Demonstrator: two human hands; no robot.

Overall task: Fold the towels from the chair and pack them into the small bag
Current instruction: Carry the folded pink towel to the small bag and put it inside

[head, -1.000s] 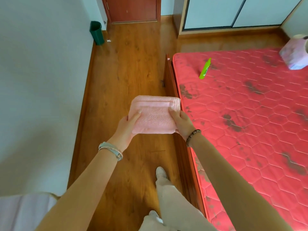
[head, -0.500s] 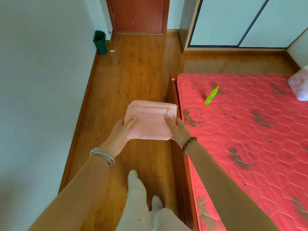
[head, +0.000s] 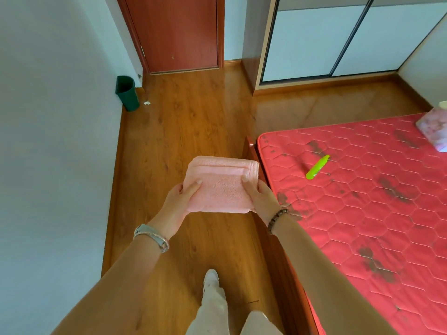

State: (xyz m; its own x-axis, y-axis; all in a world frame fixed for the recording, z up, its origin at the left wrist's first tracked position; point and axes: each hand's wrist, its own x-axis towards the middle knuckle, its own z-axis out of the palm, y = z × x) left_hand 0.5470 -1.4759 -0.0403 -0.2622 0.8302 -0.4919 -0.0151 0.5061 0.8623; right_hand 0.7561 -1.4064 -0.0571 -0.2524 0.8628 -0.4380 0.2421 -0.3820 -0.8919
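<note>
A pink towel (head: 221, 183), folded into a thick rectangle, is held flat at waist height over the wooden floor. My left hand (head: 177, 201) grips its left edge with the thumb on top. My right hand (head: 262, 198) grips its right edge the same way. A small pale pink bag (head: 434, 128) lies on the red mattress (head: 362, 201) at the far right, partly cut off by the frame edge. The chair is out of view.
The bed's wooden side rail (head: 278, 250) runs close to my right leg. A green bottle (head: 317, 167) lies on the mattress. A dark green bin (head: 127, 93) stands by the left wall, near a brown door (head: 179, 32). Sliding wardrobe doors (head: 338, 39) close the far side.
I have walked forward along the bed, so the door, bin and wardrobe look nearer. The folded towel stays held in both hands in the same way.
</note>
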